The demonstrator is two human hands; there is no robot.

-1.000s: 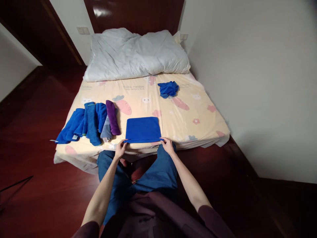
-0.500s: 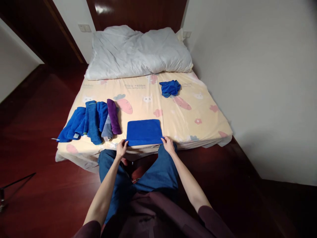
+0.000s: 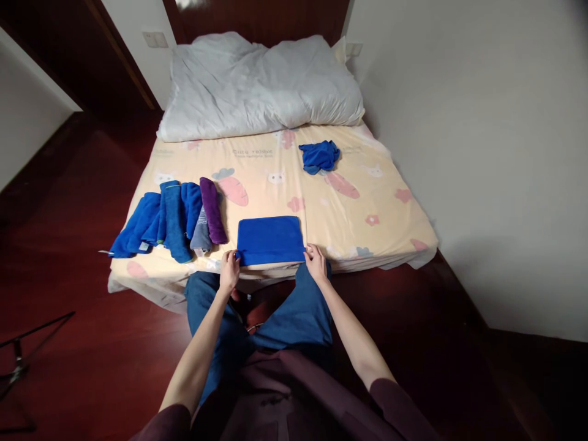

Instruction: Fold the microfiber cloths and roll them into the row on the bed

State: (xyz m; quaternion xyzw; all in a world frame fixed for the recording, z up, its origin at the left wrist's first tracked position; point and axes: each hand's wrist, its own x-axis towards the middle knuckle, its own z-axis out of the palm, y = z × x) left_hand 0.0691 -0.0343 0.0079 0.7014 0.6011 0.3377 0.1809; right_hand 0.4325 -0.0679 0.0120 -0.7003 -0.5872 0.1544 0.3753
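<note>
- Head view: maroon sleeves (image 3: 395, 399), cut off by the bottom edge.
- Left hand (image 3: 229, 269) and right hand (image 3: 315, 263) pinch near corners of a flat blue cloth (image 3: 270, 236) on the bed (image 3: 342, 220), partly hiding them.
- Farther: crumpled cloth (image 3: 319, 157), folds unclear.

White duvet (image 3: 261, 89) lies bunched before dark headboard (image 3: 257, 18); wall plates (image 3: 155, 40) left and right. 1 black stand (image 3: 18, 352) on reddish floor (image 3: 114, 349), far left.
</note>
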